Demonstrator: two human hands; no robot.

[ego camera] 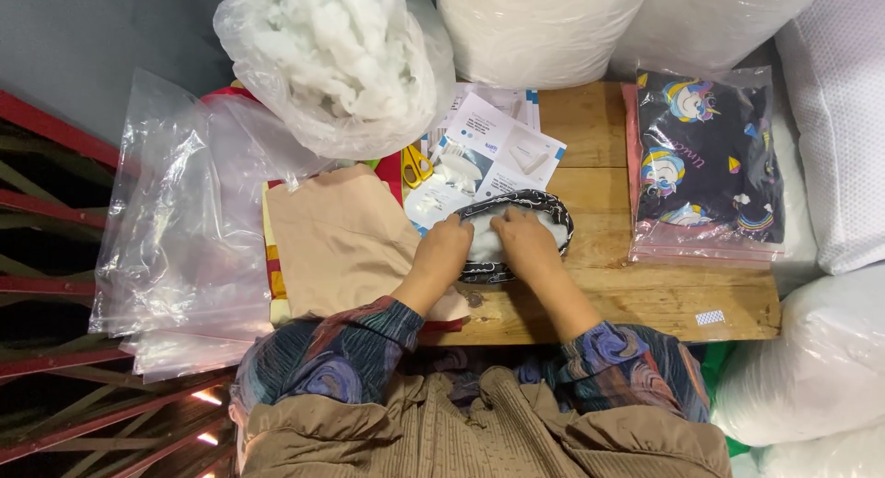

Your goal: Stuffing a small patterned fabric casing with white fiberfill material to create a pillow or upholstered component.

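Near the tabletop's [645, 298] front edge, at its middle, your hands press a half-stuffed fabric cover [544, 204].

Your left hand [444, 249] clasps its near rim, fingers curled; your right hand [524, 238] lies flat on the white filling. It looks soft, light and floppy, so grip the patterned rim, not the loose stuffing. Beige cloth [336, 243] lies toward the left edge, a bagged unicorn-print fabric [708, 169] at the right edge.

Even overhead light is falling brightly on the wooden tabletop [645, 294]; glare is glinting off clear plastic bags [175, 220] at left; the lower left corner is lying dim; focus is staying sharp throughout.
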